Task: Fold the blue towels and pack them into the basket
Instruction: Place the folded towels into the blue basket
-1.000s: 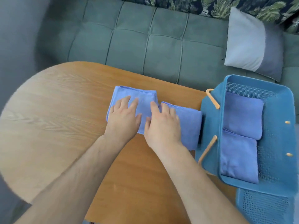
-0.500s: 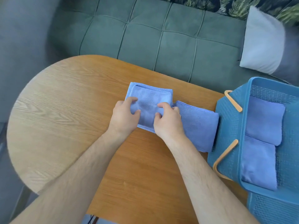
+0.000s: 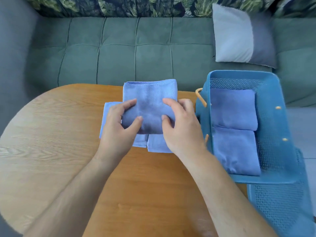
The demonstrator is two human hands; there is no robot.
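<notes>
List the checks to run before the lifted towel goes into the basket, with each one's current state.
1. Two-handed grip: left hand and right hand pinch the held towel at its sides: ok.
2. Fold intact: far edge layers line up, underside hidden: cannot tell.
3. Basket mouth unobstructed: ok.
4. Free slot: packed towels fill the side nearest the table, only a bare mesh strip shows beside them: cannot tell.
5. Two towels on the table lie folded below the hands: ok.
</notes>
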